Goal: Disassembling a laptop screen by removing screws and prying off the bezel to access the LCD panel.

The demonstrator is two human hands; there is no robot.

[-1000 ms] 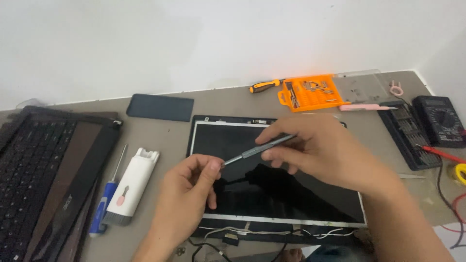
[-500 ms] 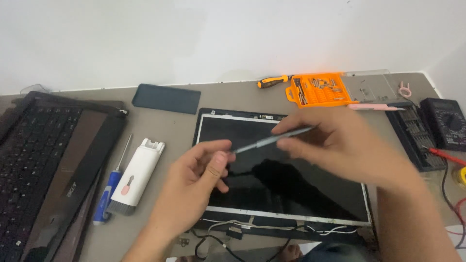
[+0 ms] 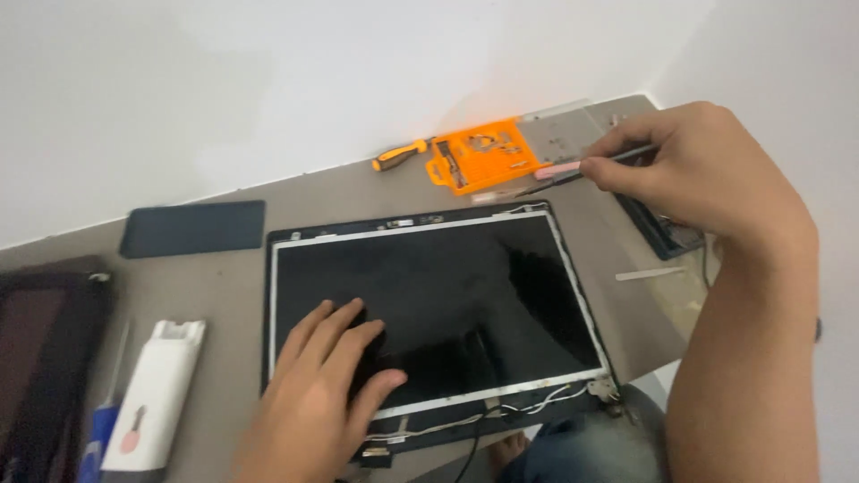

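A detached laptop screen panel [image 3: 465,295] lies flat on the grey table, glass up, with loose cables along its near edge. My left hand [image 3: 318,394] rests palm down on the panel's lower left part, fingers spread. My right hand [image 3: 698,170] is raised over the far right corner of the table, fingers pinched on a thin grey screwdriver [image 3: 626,154] that points left toward the orange bit case [image 3: 479,161].
An orange-handled screwdriver [image 3: 400,155] lies by the wall. A dark flat phone [image 3: 192,228] sits far left of the panel. A white cleaning tool [image 3: 157,394], a blue screwdriver [image 3: 98,429] and an open laptop [image 3: 40,358] are at the left. A dark part [image 3: 667,234] lies under my right hand.
My right hand has carried the thin screwdriver from above the panel to the far right corner. My left hand dropped flat onto the panel. The view shifted right.
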